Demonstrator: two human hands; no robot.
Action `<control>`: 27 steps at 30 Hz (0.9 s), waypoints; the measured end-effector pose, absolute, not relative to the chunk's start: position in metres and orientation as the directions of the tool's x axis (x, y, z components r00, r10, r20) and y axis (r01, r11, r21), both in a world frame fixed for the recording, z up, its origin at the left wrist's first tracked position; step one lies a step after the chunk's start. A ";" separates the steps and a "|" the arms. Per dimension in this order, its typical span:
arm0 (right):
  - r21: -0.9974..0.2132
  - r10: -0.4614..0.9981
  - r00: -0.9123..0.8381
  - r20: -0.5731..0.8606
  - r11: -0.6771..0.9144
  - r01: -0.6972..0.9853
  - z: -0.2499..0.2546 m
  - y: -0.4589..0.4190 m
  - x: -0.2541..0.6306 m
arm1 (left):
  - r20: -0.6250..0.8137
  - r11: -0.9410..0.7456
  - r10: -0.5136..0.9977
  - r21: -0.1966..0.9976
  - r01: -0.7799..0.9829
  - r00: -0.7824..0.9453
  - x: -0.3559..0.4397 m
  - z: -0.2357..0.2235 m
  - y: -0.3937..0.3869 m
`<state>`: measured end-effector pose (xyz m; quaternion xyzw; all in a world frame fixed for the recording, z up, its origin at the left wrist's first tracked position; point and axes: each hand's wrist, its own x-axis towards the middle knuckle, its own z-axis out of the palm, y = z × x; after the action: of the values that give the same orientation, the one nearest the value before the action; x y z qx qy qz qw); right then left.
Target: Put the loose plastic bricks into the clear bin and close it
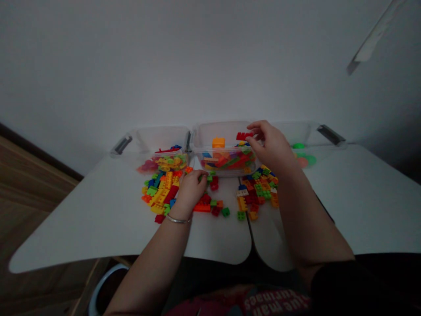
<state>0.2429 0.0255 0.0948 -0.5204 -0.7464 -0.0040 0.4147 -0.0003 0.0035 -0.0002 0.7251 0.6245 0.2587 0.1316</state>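
Note:
My right hand (271,147) reaches over the middle clear plastic box (226,164), its fingertips pinching a red toy brick (244,136) above the box. The box is full of mixed coloured bricks, with an orange brick (218,142) on top. My left hand (192,191), wearing a silver bangle (177,219), curls down over a small green brick (200,177) on the tabletop. Beside it lies a heap of yellow, red and blue bricks (161,191). Red, orange and green bricks (210,206) lie below my left fingers, and another mixed heap (258,193) lies under my right wrist.
Two more clear boxes stand at the back: the left one (161,147) holds bricks, the right one (324,140) green and pink discs. The white table's two rounded panels (88,210) meet at a central gap. A white wall rises behind.

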 end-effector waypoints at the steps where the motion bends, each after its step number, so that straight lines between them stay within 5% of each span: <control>1: -0.407 0.782 -0.127 0.610 0.447 0.796 0.093 0.028 0.243 | 0.210 -0.185 0.974 0.514 0.838 0.086 0.000 0.000 0.004; 13: -0.028 0.891 -0.333 0.309 0.358 0.933 0.092 0.029 0.231 | 0.210 -0.190 0.973 0.504 0.842 0.094 0.000 -0.001 0.004; 21: -0.080 0.892 -0.329 0.310 0.369 0.926 0.092 0.025 0.230 | 0.202 -0.184 0.975 0.505 0.843 0.092 0.000 -0.001 0.004; 27: -0.168 0.759 -0.324 0.565 0.490 0.855 0.090 0.023 0.228 | 0.206 -0.181 0.975 0.517 0.837 0.083 -0.001 -0.002 0.005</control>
<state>0.2279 0.0226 0.0902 -0.4985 -0.8096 -0.0804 0.2994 -0.0007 0.0046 -0.0021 0.7236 0.6260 0.2581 0.1338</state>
